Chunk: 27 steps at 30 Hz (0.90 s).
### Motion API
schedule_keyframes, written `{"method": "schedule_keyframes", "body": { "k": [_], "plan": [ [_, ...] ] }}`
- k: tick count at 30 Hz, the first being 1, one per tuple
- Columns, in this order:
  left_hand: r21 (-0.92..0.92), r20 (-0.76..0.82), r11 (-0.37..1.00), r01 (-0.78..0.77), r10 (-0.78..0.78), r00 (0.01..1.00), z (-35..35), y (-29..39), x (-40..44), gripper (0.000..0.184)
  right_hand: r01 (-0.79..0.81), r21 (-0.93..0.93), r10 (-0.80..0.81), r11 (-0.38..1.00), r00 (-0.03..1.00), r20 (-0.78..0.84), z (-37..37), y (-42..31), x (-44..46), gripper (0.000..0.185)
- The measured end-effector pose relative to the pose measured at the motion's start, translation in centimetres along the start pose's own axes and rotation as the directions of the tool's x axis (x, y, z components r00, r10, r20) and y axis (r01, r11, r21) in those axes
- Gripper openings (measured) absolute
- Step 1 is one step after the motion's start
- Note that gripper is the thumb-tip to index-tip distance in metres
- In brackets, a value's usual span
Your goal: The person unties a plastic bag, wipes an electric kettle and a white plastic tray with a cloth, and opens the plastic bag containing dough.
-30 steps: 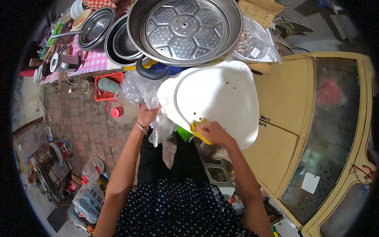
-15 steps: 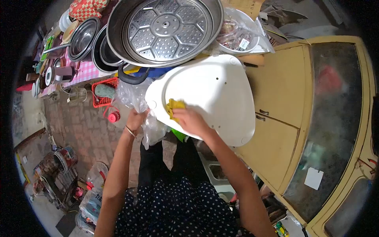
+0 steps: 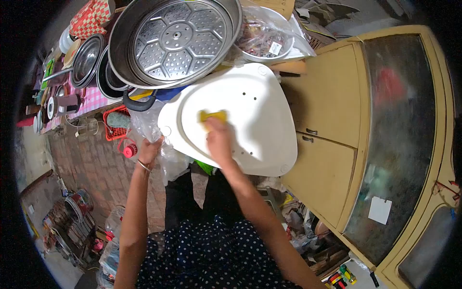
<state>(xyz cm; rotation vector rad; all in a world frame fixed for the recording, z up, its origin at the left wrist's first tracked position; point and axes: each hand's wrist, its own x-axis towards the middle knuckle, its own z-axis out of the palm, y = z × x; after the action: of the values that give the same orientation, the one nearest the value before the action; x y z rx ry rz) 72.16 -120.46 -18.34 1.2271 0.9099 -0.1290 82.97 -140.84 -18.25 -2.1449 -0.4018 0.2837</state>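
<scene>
A white plastic panel [image 3: 260, 123], a rounded triangle with a raised rim line and small holes, lies tilted in front of me. My right hand [image 3: 220, 142] is closed on a yellow cloth [image 3: 214, 116] and presses it on the panel's face; motion blurs both. At the panel's narrow left corner, my left hand [image 3: 150, 150] is closed on a crumpled clear plastic bag [image 3: 171, 161]. Whether its fingers also pinch the panel's edge is hidden. A bright green piece [image 3: 204, 167] shows below the panel.
Behind the panel stands a large steamer pot [image 3: 175, 41] with a black handle. A white bowl [image 3: 284, 50] holds plastic-wrapped items. Pans [image 3: 89, 60] crowd the table at left. A red basket [image 3: 113, 132] sits below it. A yellow cabinet [image 3: 332, 96] borders the right side.
My right hand has moved the yellow cloth slightly up and rightward across the panel. The whole scene has shifted left in view. My left hand keeps its place by the panel's corner.
</scene>
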Motion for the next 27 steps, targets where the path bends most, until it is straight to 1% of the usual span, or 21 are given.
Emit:
{"method": "schedule_keyframes", "body": {
  "k": [1,2,3,4,5,6,7,8,10,11,12,13,14,15,16,17,19,21,23,25,27],
  "plan": [
    [0.005,0.006,1.0,0.003,-0.003,1.0,0.2,0.0,-0.3,0.03,-0.011,0.124,-0.013,0.992,0.982,0.187,0.0,-2.6,-0.6,0.028],
    [0.072,-0.021,0.997,-0.027,0.029,0.999,0.5,0.6,-0.5,0.029,0.103,0.176,-0.158,0.979,0.929,0.335,0.1,-2.7,-1.2,0.028],
    [0.135,-0.048,0.989,-0.061,0.068,0.997,0.8,1.2,-0.6,0.027,0.152,0.134,-0.186,0.979,0.938,0.291,0.1,-2.5,-1.4,0.028],
    [0.048,-0.043,0.997,-0.059,0.061,0.997,1.1,1.4,-0.9,0.026,-0.018,0.246,-0.048,0.969,0.964,0.261,-1.0,-1.7,-1.7,0.027],
    [0.043,-0.047,0.997,-0.058,0.06,0.997,1.1,1.4,-0.8,0.026,-0.184,0.355,0.096,0.917,0.963,0.252,-3.3,-1.1,-1.8,0.027],
    [0.041,-0.045,0.999,-0.026,0.028,0.999,1.0,1.1,-0.6,0.03,-0.219,0.28,0.189,0.935,0.973,0.132,-4.8,1.3,-1.5,0.031],
    [0.04,-0.042,0.999,0.008,-0.006,0.999,0.8,0.9,-0.5,0.034,-0.114,0.46,0.149,0.881,0.988,-0.041,-6.3,4.3,-1.1,0.035],
    [0.033,-0.046,0.999,0.012,-0.01,0.999,0.6,0.7,-0.5,0.034,-0.15,0.359,0.222,0.921,0.96,-0.17,-9.0,4.9,0.0,0.033],
    [0.045,0.026,0.998,0.043,-0.044,0.999,0.1,0.7,-0.2,0.034,-0.295,0.224,0.355,0.929,0.883,-0.307,-11.5,8.1,2.8,0.033],
    [0.041,0.019,0.998,0.041,-0.042,0.999,0.2,0.6,-0.1,0.034,-0.246,0.088,0.26,0.965,0.878,-0.403,-11.1,10.4,4.5,0.032],
    [0.013,0.002,1.0,0.006,-0.006,1.0,0.4,0.4,-0.1,0.028,-0.194,-0.088,0.144,0.977,0.905,-0.4,-9.9,10.2,6.3,0.03],
    [-0.01,-0.018,1.0,-0.028,0.027,0.999,0.5,0.3,-0.2,0.024,-0.138,-0.258,0.032,0.956,0.926,-0.376,-8.3,9.5,7.7,0.029],
    [-0.006,-0.027,1.0,-0.022,0.022,0.999,0.6,0.5,-0.3,0.024,0.002,-0.22,-0.071,0.975,0.95,-0.305,-6.8,7.9,9.0,0.027],
    [0.075,-0.031,0.997,0.007,-0.005,1.0,0.6,1.0,-0.3,0.023,0.141,-0.169,-0.179,0.976,0.955,-0.235,-5.1,5.9,9.9,0.025],
    [0.156,-0.036,0.987,0.039,-0.034,0.999,0.6,1.2,-0.5,0.023,0.22,-0.09,-0.233,0.971,0.958,-0.165,-3.0,3.8,10.2,0.025],
    [0.159,-0.045,0.986,0.048,-0.041,0.998,0.7,1.0,-0.9,0.023,0.294,-0.006,-0.293,0.956,0.951,-0.101,-1.2,1.8,10.1,0.026],
    [0.084,-0.043,0.996,-0.017,0.021,0.999,0.7,1.1,-0.8,0.023,0.19,0.04,-0.195,0.981,0.963,0.187,0.5,-1.1,8.3,0.022],
    [0.05,-0.038,0.999,-0.011,0.012,0.999,0.8,0.8,-0.8,0.024,0.292,0.118,-0.314,0.949,0.854,0.415,1.8,-1.5,3.7,0.018],
    [0.021,-0.05,1.0,0.003,-0.002,0.999,1.1,1.1,-1.3,0.024,0.168,0.021,-0.148,0.986,0.795,0.588,-0.9,-2.1,0.7,0.013],
    [0.001,-0.051,1.0,0.009,-0.009,0.999,1.1,0.8,-1.5,0.024,0.064,0.062,-0.089,0.996,0.729,0.679,-4.6,-0.1,-1.5,0.012],
    [-0.029,-0.048,1.0,-0.001,-0.001,0.999,1.3,0.9,-0.9,0.024,0.063,-0.178,0.108,0.982,0.587,0.803,-9.5,2.3,-1.8,0.017]
  ]
}}
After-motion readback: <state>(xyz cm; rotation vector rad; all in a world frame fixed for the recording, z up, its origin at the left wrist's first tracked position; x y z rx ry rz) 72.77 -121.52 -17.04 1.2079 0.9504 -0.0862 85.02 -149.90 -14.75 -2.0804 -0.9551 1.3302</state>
